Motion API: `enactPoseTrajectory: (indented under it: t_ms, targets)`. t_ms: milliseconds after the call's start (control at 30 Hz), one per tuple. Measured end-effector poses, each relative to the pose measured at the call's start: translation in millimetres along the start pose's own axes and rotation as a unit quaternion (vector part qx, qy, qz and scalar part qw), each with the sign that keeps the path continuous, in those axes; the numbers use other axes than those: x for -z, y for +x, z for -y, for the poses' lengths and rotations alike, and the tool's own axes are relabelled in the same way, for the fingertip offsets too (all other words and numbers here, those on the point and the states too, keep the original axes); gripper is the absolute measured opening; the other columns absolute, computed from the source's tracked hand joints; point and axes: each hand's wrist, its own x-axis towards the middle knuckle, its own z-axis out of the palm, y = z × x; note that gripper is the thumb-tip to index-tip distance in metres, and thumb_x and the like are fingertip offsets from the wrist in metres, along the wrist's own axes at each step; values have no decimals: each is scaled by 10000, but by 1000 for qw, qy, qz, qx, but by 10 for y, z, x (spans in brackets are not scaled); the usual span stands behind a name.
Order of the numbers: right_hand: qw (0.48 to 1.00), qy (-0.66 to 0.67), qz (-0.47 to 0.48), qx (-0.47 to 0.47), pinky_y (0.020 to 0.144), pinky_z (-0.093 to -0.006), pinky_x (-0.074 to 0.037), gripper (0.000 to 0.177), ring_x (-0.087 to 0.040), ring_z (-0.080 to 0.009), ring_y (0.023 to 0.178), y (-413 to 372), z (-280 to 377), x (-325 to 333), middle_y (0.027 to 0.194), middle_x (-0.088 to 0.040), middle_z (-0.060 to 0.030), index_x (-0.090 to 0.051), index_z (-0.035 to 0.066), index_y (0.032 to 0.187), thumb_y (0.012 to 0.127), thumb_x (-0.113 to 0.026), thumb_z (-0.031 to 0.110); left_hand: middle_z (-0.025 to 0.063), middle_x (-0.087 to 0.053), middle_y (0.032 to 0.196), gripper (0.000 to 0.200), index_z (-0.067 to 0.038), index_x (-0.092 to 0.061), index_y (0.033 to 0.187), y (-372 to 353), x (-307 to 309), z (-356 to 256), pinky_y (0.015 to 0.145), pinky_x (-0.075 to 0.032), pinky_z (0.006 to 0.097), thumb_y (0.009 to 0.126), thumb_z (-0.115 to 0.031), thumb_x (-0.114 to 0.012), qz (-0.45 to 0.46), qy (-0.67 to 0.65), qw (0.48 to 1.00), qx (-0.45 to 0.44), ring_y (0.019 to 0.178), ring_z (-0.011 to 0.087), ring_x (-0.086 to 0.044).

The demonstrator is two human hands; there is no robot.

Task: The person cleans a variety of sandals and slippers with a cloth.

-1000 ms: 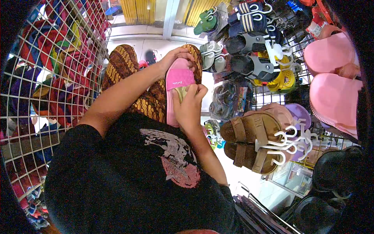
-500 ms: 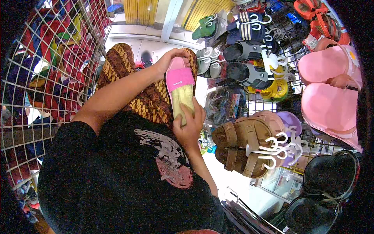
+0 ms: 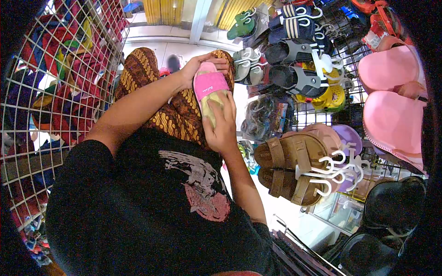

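Observation:
A slide sandal (image 3: 212, 86) with a bright pink strap, a pink toe and a yellowish footbed lies over my patterned lap (image 3: 172, 117). My left hand (image 3: 202, 69) holds it around the toe end, with the fingers behind and beside it. On the heel half rests my right hand (image 3: 221, 122), its fingers spread over the yellowish footbed and reaching up to the strap. Part of the footbed is hidden under that hand.
A wire grid (image 3: 60, 83) with colourful cloth behind it stands at the left. At the right, a rack holds brown sandals (image 3: 290, 165), large pink sandals (image 3: 391, 115), black-and-grey sandals (image 3: 299, 80) and white hooks (image 3: 331, 175). A glass door frame (image 3: 200, 20) is at the top.
My right hand has slid up the footbed toward the pink strap, with its fingers now flatter and further forward. The sandal and my left hand have shifted slightly up and left.

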Motion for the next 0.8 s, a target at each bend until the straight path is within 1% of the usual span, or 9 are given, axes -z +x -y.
enactPoseTrajectory:
  t_ms: [67, 200, 300, 400, 500, 567, 700, 767, 800]
  targets:
    - [1000, -9, 2, 1, 1134, -521, -252, 399, -300, -494, 1361, 24, 37, -1, 1447, -344, -270, -546, -10, 1231, 855, -591, 118, 171, -627, 1244, 519, 21, -549, 1278, 66, 78, -5, 1011, -482, 421, 1026, -400, -381, 21, -12, 1000, 12, 1142, 285, -609]
    - [1000, 19, -9, -3, 1138, -515, -237, 447, -282, -497, 1365, 7, -66, -98, 1473, -269, -288, -496, 17, 1285, 862, -593, 124, 164, -634, 1238, 530, 18, -547, 1279, 23, 20, -11, 997, -493, 420, 1024, -418, -385, 6, 8, 1000, 4, 1136, 281, -612]
    - [1000, 27, -5, -6, 1149, -574, -158, 527, -199, -500, 1410, 10, -70, -118, 1518, -220, -276, -446, 62, 1373, 875, -586, 159, 171, -627, 1249, 532, 20, -533, 1290, 19, 7, -23, 1004, -489, 425, 1022, -417, -394, -1, 20, 1000, -2, 1141, 289, -610]
    - [992, -97, 67, -43, 1130, -654, -55, 604, -71, -498, 1454, 60, 29, -23, 1569, -146, -263, -403, 108, 1451, 879, -573, 201, 189, -614, 1268, 527, 31, -502, 1316, 25, 9, -27, 1022, -475, 434, 1020, -396, -412, 5, 19, 1000, -2, 1164, 306, -599]
    - [992, -93, 74, -35, 1102, -698, 7, 650, 22, -485, 1471, 72, -45, -84, 1601, -84, -242, -373, 143, 1493, 877, -563, 224, 177, -612, 1272, 518, 23, -503, 1318, 58, 42, -38, 1028, -473, 431, 1027, -392, -395, 10, 33, 999, -3, 1170, 297, -595]
    - [991, -87, 92, -46, 1108, -691, -1, 667, 12, -490, 1469, 110, -67, -68, 1600, -88, -246, -364, 129, 1496, 868, -570, 216, 159, -623, 1253, 515, 7, -523, 1301, 56, 30, -31, 1006, -490, 424, 1034, -405, -368, 7, 32, 999, -4, 1138, 276, -611]
    - [990, -79, 107, -48, 1109, -693, -39, 681, -11, -500, 1464, 190, -86, -68, 1595, -103, -252, -340, 108, 1504, 870, -566, 211, 169, -623, 1245, 498, 17, -534, 1279, 79, -9, -43, 1012, -484, 431, 1040, -382, -355, -6, -11, 1000, 13, 1136, 276, -612]
    - [994, -59, 82, -52, 1089, -719, -109, 673, -31, -525, 1451, 226, -71, -62, 1593, -122, -241, -370, 129, 1492, 863, -588, 232, 175, -640, 1211, 476, 22, -555, 1251, 107, 66, -24, 1006, -486, 422, 1042, -354, -351, -7, -34, 999, 21, 1120, 271, -621]
    - [995, -50, 69, -55, 1079, -732, -144, 670, -41, -537, 1445, 229, -57, -58, 1592, -132, -236, -385, 139, 1486, 860, -600, 242, 175, -649, 1192, 467, 30, -578, 1215, 119, 102, -25, 996, -488, 407, 1041, -341, -356, -14, 29, 999, 5, 1102, 270, -627]
